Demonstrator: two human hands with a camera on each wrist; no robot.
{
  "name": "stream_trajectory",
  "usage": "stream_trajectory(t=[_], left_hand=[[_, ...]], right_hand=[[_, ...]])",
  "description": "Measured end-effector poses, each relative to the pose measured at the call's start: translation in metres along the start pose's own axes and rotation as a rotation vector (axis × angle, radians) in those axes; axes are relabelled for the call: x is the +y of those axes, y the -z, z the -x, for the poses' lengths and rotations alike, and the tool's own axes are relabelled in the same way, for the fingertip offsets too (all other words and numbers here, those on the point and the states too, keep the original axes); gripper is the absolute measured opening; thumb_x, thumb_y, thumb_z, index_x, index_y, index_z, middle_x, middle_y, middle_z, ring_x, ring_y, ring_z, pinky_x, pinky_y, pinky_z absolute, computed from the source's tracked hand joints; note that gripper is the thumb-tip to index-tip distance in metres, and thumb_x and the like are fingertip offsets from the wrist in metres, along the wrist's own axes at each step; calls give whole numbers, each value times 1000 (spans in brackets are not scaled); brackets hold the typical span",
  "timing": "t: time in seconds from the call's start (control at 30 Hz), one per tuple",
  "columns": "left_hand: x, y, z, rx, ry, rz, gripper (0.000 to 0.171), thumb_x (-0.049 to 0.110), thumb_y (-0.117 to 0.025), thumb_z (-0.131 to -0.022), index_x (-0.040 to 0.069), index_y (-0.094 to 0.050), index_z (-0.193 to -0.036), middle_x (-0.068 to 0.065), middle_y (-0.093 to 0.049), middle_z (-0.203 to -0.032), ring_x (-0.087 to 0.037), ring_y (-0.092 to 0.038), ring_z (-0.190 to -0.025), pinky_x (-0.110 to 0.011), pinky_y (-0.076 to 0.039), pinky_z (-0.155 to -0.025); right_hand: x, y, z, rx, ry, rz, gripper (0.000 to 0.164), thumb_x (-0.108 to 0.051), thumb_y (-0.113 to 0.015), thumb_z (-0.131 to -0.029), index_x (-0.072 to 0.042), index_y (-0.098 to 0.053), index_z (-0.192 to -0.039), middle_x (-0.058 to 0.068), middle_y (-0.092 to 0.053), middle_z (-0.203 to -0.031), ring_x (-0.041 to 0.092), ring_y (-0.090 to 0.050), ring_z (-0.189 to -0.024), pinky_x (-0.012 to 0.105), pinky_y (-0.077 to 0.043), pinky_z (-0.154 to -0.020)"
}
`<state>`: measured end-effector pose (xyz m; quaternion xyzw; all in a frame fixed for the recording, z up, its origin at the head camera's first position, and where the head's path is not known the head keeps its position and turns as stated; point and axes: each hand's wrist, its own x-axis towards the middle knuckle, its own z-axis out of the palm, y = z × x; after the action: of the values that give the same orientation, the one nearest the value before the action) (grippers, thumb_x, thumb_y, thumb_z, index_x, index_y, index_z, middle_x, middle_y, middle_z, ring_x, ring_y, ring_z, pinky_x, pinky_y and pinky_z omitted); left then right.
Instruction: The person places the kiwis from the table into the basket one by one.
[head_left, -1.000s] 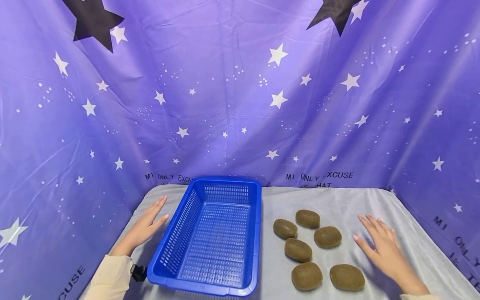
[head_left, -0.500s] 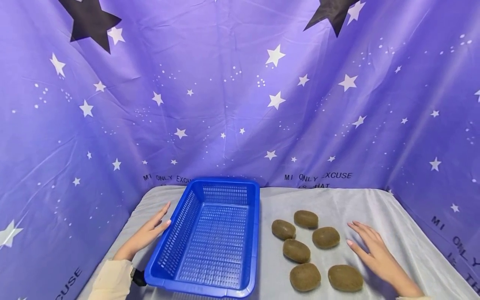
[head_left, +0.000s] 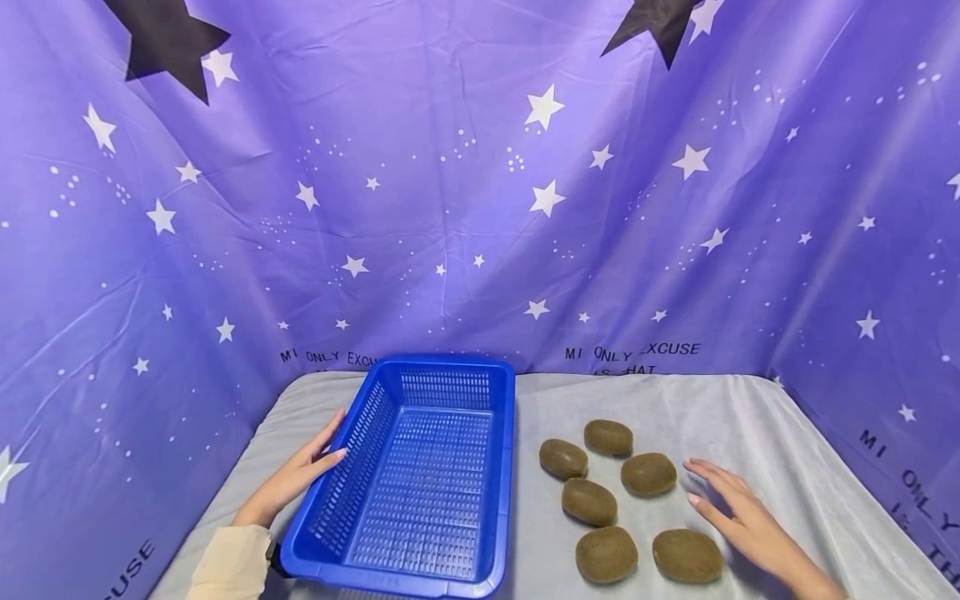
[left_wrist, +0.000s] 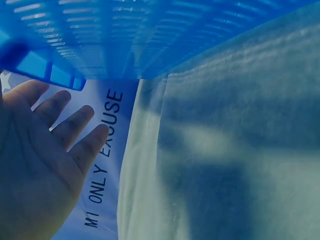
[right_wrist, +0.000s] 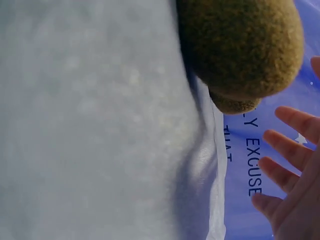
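A blue plastic basket [head_left: 500, 475] with slotted walls stands on the left of the table, nothing inside it. At its left rim is my left hand [head_left: 288, 483], thumb and fingertips by the edge; contact is hard to tell. Its fingers [left_wrist: 72, 127] look spread and loosely straight in the left wrist view. Several brown kiwifruit lie right of the basket, among them a front right kiwi [head_left: 687, 556] and a rear right kiwi [head_left: 648, 475]. Just right of these two, my right hand [head_left: 750, 521] hovers with fingers extended, holding nothing. A kiwi [right_wrist: 240, 45] looms large in the right wrist view.
A pale grey cloth [head_left: 720, 408] covers the table. Purple curtains [head_left: 450, 208] with white stars and black lettering enclose the back and both sides. Two kiwis, the left one [head_left: 563, 459] and the one in front of it [head_left: 589, 502], lie close together.
My left hand has moved right to the basket's left rim. My right hand has come left and slightly down, closer to the kiwis. Basket and fruit shift slightly leftward with the head view.
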<state>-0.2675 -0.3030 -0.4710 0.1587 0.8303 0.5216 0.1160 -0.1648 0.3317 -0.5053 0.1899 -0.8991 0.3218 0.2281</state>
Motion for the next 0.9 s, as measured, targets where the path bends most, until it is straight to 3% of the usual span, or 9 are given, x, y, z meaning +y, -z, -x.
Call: stream_trajectory(t=[0.17, 0.3, 0.4, 0.5, 0.57, 0.67, 0.9], left_hand=[[1, -3, 0, -5, 24, 55, 69, 27, -47, -99, 25, -4, -153, -11, 3, -158, -44, -15, -139, -62, -24, -104], [0, -4, 1, -8, 23, 108, 67, 25, -46, -99, 27, -6, -153, -10, 0, -158, -38, -19, -138, -49, -31, -104], [0, -5, 1, -20, 17, 154, 66, 23, -45, -100, 29, -7, -153, -9, -2, -158, -25, -26, -136, -31, -37, -100], [-2, -7, 2, -23, 12, 199, 65, 21, -45, -100, 28, -8, -153, -9, -3, -158, -7, -34, -129, -21, -41, -93], [-3, -8, 3, -22, 12, 229, 65, 20, -44, -100, 26, -7, -153, -10, -4, -157, -3, -38, -124, -22, -43, -91], [-4, -8, 4, -17, 16, 275, 65, 19, -44, -100, 25, -7, -153, -12, -7, -157, -9, -42, -121, -28, -47, -89], [-4, -10, 2, 17, -7, 258, 65, 18, -46, -99, 24, -10, -153, -12, -9, -157, -5, -41, -121, -28, -47, -89]], right_hand=[[-2, 0, 2, -35, -11, -85, 40, -3, -61, -87, 0, -55, -127, -13, -48, -131, -15, -28, -123, 2, -17, -95], [-3, 1, 3, -89, -30, -183, 39, 0, -56, -91, -1, -53, -130, -15, -49, -130, -16, -31, -122, 3, -22, -92], [-4, 2, 4, -127, -37, -246, 39, 1, -54, -91, -2, -52, -131, -16, -49, -131, -16, -34, -122, 3, -23, -93], [-3, 2, 5, -166, -12, -310, 41, 4, -53, -90, 1, -51, -131, -10, -52, -132, -12, -37, -122, 4, -26, -95], [-1, 2, 6, -195, -8, -347, 42, 5, -54, -89, 1, -50, -132, -7, -52, -133, -11, -38, -122, 5, -27, -96], [1, 3, 7, -215, -6, -377, 45, 6, -54, -88, 0, -49, -132, -5, -51, -135, -9, -40, -123, 6, -29, -96], [4, 3, 9, -252, 44, -466, 46, 12, -54, -85, 5, -50, -130, 7, -55, -132, -4, -45, -121, 9, -34, -94]])
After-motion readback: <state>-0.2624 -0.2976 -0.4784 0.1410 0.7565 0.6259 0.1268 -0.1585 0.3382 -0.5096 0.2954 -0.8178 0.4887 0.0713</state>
